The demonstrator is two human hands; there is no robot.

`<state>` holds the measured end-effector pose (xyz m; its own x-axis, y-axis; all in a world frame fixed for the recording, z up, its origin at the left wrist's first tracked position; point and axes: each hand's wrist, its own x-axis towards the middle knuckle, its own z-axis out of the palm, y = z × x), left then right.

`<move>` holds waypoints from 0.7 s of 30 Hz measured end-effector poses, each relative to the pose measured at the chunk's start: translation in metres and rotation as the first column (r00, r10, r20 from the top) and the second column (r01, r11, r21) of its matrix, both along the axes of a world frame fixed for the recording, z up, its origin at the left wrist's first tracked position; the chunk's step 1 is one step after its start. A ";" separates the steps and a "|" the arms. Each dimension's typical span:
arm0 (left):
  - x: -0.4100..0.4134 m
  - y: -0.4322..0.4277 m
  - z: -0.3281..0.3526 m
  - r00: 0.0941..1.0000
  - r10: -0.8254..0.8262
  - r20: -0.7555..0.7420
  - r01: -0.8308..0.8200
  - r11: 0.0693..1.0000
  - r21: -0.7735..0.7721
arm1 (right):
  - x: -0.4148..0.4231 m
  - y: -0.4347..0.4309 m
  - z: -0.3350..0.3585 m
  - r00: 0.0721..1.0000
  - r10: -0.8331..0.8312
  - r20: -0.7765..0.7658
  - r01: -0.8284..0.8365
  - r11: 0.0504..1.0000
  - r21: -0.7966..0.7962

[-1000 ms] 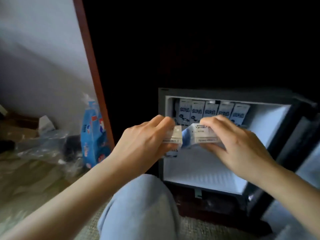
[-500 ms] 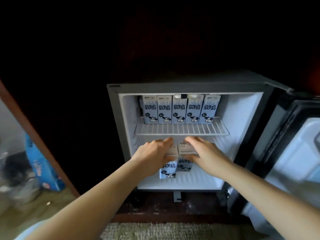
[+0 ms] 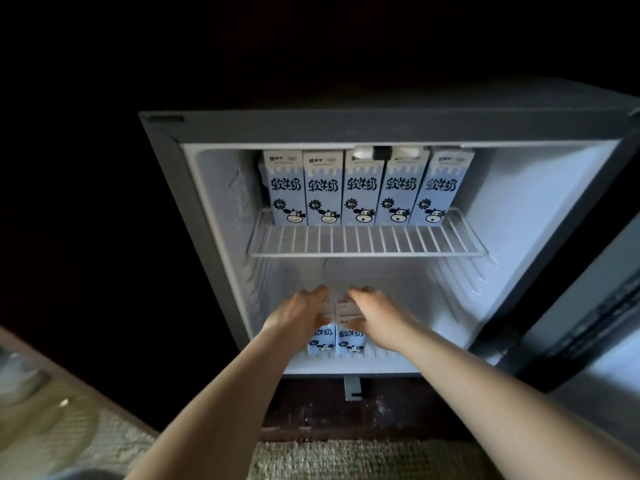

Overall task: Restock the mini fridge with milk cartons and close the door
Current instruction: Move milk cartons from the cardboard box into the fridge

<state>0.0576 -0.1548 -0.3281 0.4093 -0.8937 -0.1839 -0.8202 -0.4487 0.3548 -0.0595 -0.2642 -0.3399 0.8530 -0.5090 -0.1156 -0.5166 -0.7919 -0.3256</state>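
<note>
The mini fridge point(image 3: 194, 216) stands open, its door point(image 3: 588, 306) swung out to the right. Several light-blue milk cartons point(image 3: 360, 188) with a cow print stand in a row at the back of the wire shelf point(image 3: 363, 242). On the fridge floor two more cartons stand upright side by side. My left hand point(image 3: 299, 317) grips the left carton point(image 3: 323, 342) from above. My right hand point(image 3: 375, 315) grips the right carton point(image 3: 350, 341) the same way. Both hands cover the cartons' tops.
Dark cabinet wood surrounds the fridge. A metal foot bracket point(image 3: 352, 388) sticks down under its front edge. A woven rug point(image 3: 346, 459) lies in front. At the far left, blurred clear plastic point(image 3: 17, 375) lies on the floor.
Both hands have carried the two cartons from in front of the fridge into the lower compartment, where they now stand on the floor. The camera has come closer to the fridge.
</note>
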 end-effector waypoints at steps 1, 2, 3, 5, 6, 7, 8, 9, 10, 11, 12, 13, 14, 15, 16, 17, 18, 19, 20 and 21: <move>0.001 -0.001 -0.005 1.000 0.005 -0.001 -0.005 1.000 -0.008 | 0.002 0.000 -0.004 1.000 -0.005 -0.004 0.005 1.000 0.010; 0.001 -0.001 -0.010 1.000 0.010 -0.004 -0.010 1.000 -0.018 | 0.004 0.000 -0.007 1.000 -0.010 -0.003 0.010 1.000 0.017; 0.001 -0.001 -0.015 1.000 0.017 -0.008 -0.017 0.999 -0.029 | 0.006 0.000 -0.010 1.000 -0.018 -0.002 0.018 0.999 0.029; 0.001 -0.001 -0.024 0.999 0.039 -0.017 -0.040 0.998 -0.049 | 0.007 0.000 -0.014 0.999 -0.034 -0.002 0.034 0.998 0.057; 0.000 0.000 -0.028 0.998 0.053 -0.024 -0.054 0.997 -0.057 | 0.007 0.001 -0.017 0.999 -0.044 -0.001 0.044 0.997 0.065; -0.001 0.001 -0.031 0.997 0.067 -0.038 -0.069 0.995 -0.067 | 0.007 0.002 -0.020 0.998 -0.061 0.005 0.060 0.995 0.076; -0.003 0.001 -0.035 0.995 0.082 -0.062 -0.088 0.993 -0.084 | 0.006 0.003 -0.025 0.996 -0.087 0.027 0.084 0.992 0.092; -0.005 0.001 -0.039 0.990 0.098 -0.097 -0.109 0.987 -0.115 | 0.005 0.005 -0.029 0.990 -0.125 0.059 0.117 0.986 0.115; -0.006 0.001 -0.042 0.985 0.114 -0.130 -0.133 0.980 -0.145 | 0.004 0.006 -0.033 0.981 -0.170 0.098 0.156 0.979 0.134; -0.008 0.001 -0.044 0.979 0.128 -0.159 -0.156 0.971 -0.180 | 0.002 0.008 -0.037 0.967 -0.217 0.136 0.197 0.969 0.150; -0.009 0.000 -0.046 0.972 0.143 -0.186 -0.181 0.962 -0.205 | 0.001 0.010 -0.040 0.949 -0.265 0.174 0.235 0.956 0.175; -0.009 0.000 -0.049 0.963 0.161 -0.216 -0.209 0.953 -0.221 | -0.001 0.011 -0.043 0.928 -0.312 0.205 0.267 0.938 0.220; -0.009 0.001 -0.050 0.947 0.193 -0.256 -0.249 0.946 -0.208 | -0.002 0.012 -0.046 0.906 -0.357 0.227 0.292 0.916 0.275; -0.009 0.002 -0.053 0.925 0.229 -0.304 -0.291 0.940 -0.179 | -0.003 0.012 -0.049 0.889 -0.396 0.229 0.312 0.891 0.328; -0.008 0.003 -0.057 0.901 0.261 -0.347 -0.326 0.935 -0.142 | -0.004 0.011 -0.051 0.881 -0.418 0.220 0.323 0.873 0.365; -0.008 0.004 -0.061 0.883 0.282 -0.376 -0.346 0.931 -0.114 | -0.005 0.011 -0.054 0.880 -0.427 0.206 0.330 0.864 0.381; -0.007 0.005 -0.064 0.869 0.299 -0.395 -0.361 0.928 -0.092 | -0.005 0.010 -0.057 0.881 -0.430 0.196 0.335 0.861 0.384; -0.006 0.006 -0.067 0.856 0.311 -0.413 -0.377 0.922 -0.085 | -0.005 0.010 -0.059 0.881 -0.436 0.186 0.343 0.857 0.384; -0.005 0.007 -0.071 0.841 0.324 -0.433 -0.393 0.916 -0.078 | -0.005 0.010 -0.061 0.879 -0.441 0.181 0.351 0.856 0.380; -0.004 0.007 -0.073 0.828 0.327 -0.455 -0.405 0.911 -0.081 | -0.005 0.010 -0.064 0.877 -0.446 0.177 0.361 0.856 0.371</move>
